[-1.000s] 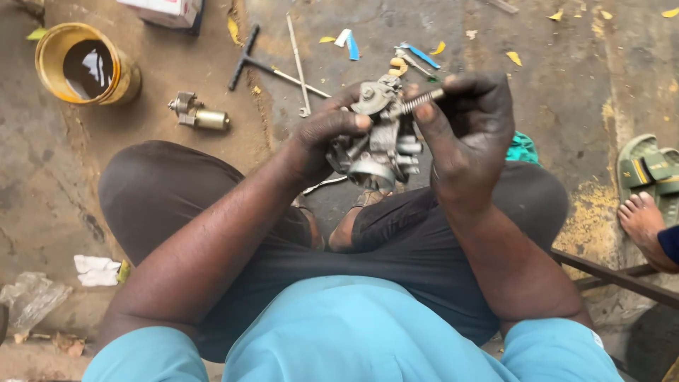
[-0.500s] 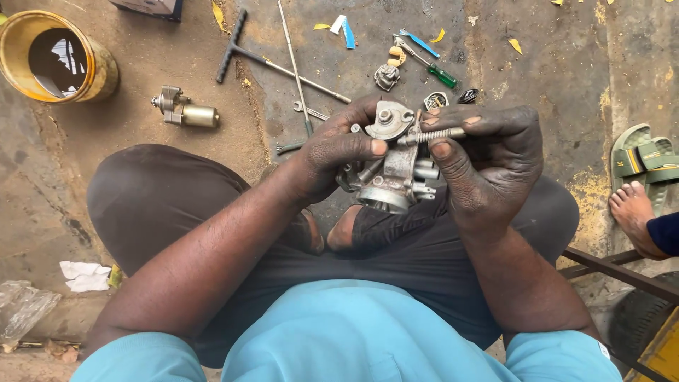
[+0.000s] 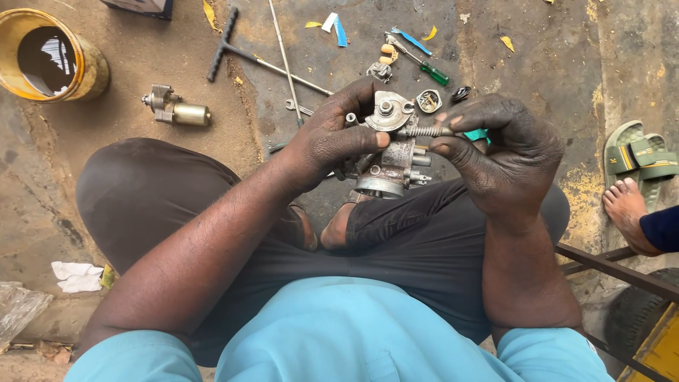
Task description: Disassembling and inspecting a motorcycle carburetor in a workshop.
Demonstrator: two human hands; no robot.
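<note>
Hands, two, left point(image 3: 332, 141) and right point(image 3: 506, 152), gripping one carburetor point(image 3: 392, 152)

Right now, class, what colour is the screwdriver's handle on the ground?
Green screwdriver handle, seen in the head view.

The light is soft, even daylight and shadows are weak. The picture is sharp, with small glare in the can point(image 3: 49, 60).

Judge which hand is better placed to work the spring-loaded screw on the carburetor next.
Right, probably. The right hand already pinches the spring-loaded screw at its fingertips, while the left hand wraps the carburetor body, steadying it with thumb against its side.
</note>
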